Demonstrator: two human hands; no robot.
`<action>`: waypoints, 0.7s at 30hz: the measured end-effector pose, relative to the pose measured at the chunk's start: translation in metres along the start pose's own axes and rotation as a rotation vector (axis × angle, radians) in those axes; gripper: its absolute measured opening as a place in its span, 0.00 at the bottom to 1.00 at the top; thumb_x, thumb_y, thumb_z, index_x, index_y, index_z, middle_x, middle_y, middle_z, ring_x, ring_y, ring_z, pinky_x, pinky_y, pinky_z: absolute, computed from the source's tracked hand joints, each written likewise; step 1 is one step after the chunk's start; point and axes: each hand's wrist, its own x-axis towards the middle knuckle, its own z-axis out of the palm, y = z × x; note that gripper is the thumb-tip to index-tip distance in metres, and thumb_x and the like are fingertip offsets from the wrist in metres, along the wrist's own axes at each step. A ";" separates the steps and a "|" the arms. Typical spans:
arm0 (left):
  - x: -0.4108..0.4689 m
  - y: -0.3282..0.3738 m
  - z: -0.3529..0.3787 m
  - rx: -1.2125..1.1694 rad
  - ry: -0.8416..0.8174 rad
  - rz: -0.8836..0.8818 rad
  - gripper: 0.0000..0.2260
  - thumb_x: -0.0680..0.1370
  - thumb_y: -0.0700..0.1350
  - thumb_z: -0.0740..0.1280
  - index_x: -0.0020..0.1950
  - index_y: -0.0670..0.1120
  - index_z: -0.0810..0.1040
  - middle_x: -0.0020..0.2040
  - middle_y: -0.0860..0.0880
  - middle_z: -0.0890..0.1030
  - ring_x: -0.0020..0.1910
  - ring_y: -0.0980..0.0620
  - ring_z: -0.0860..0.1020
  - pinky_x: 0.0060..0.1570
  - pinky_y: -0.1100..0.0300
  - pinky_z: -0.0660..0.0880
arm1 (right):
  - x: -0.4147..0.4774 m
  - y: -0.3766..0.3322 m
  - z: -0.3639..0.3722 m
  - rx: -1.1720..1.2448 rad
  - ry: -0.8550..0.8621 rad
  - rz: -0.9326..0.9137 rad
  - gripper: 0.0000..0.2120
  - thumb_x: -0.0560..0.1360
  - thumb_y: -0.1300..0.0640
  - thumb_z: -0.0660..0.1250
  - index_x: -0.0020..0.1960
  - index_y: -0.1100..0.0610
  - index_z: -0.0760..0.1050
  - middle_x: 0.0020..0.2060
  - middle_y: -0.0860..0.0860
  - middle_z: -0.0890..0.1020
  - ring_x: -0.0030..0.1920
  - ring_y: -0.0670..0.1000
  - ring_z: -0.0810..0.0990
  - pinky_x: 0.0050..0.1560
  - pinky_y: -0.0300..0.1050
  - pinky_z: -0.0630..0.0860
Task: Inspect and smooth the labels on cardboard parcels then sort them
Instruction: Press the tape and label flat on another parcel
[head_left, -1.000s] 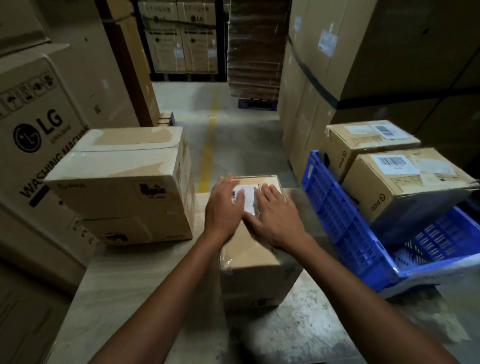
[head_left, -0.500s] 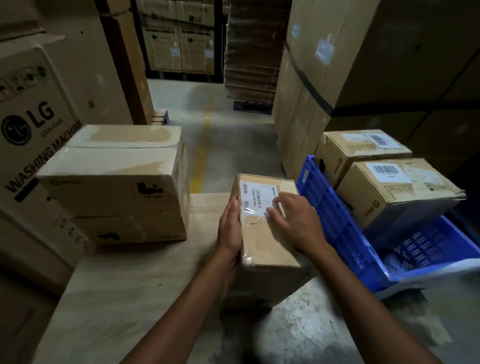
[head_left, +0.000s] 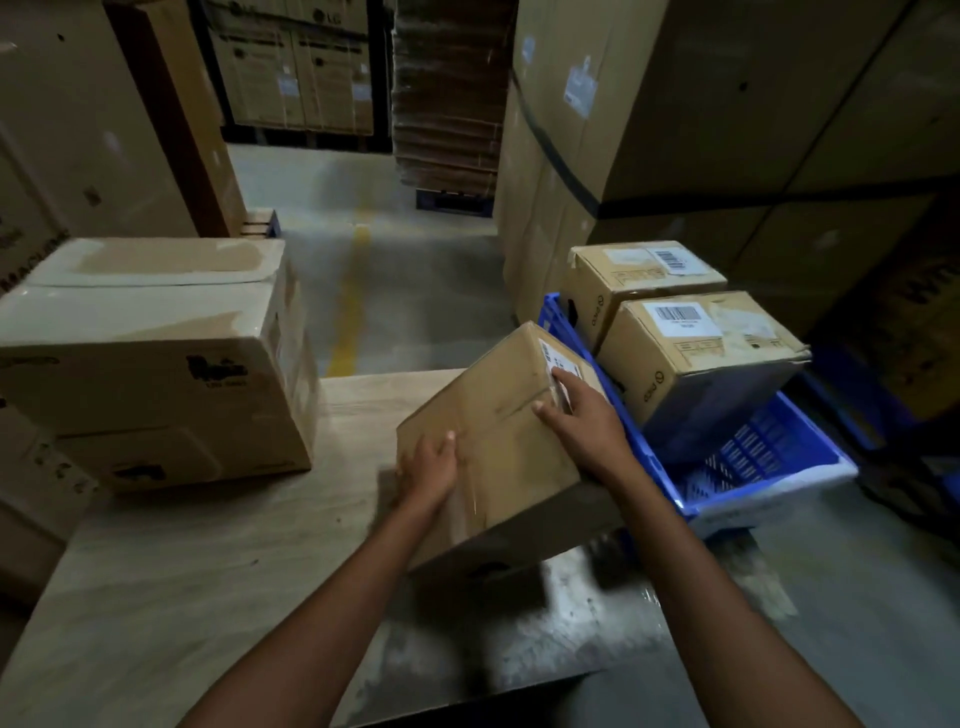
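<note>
Brown cardboard parcel (head_left: 493, 415) hangs tilted in the head view, its near-left corner low over the pale wooden counter (head_left: 182, 571) and its far-right edge raised toward the blue plastic crate (head_left: 758, 452); whether the low corner touches the counter I cannot tell. Left grip (head_left: 431, 467), a bare hand, wraps its fingers over the parcel's near-left edge; right grip (head_left: 589, 423) clasps the raised far edge, thumb on the broad face and fingertips (head_left: 563, 375) lying on the white barcode label (head_left: 553, 353), which is on the side turned toward the crate. Two labelled cardboard boxes (head_left: 696, 358) lean in the crate; a large taped carton (head_left: 156, 358) stands on the counter's left, well apart.

The step looks like the sorting move into the crate. To do it well, both grips should share the weight evenly; the parcel should clear the crate's near wall; it should settle in the free near part with the label up and readable, not pressed against its neighbours. A flat stroke over the label would be wise if any corner lifts.
</note>
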 end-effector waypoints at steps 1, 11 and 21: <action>0.003 -0.004 -0.001 0.017 0.031 -0.057 0.28 0.81 0.64 0.53 0.76 0.50 0.66 0.74 0.42 0.68 0.72 0.38 0.68 0.72 0.44 0.63 | 0.001 0.007 -0.005 0.031 -0.007 0.006 0.31 0.79 0.44 0.67 0.79 0.48 0.62 0.75 0.52 0.70 0.70 0.55 0.72 0.69 0.59 0.70; -0.044 -0.019 -0.040 0.344 0.285 -0.076 0.22 0.80 0.58 0.63 0.72 0.54 0.72 0.75 0.45 0.63 0.70 0.38 0.64 0.68 0.43 0.63 | -0.024 0.089 0.024 0.376 -0.116 0.138 0.17 0.81 0.61 0.63 0.69 0.52 0.75 0.58 0.49 0.81 0.60 0.53 0.79 0.58 0.52 0.76; -0.091 -0.126 -0.129 0.813 0.242 0.021 0.30 0.82 0.64 0.50 0.82 0.56 0.50 0.82 0.47 0.41 0.80 0.42 0.44 0.77 0.43 0.50 | -0.064 0.064 0.146 0.208 -0.245 0.152 0.23 0.79 0.55 0.65 0.72 0.53 0.64 0.64 0.56 0.78 0.60 0.63 0.78 0.55 0.50 0.73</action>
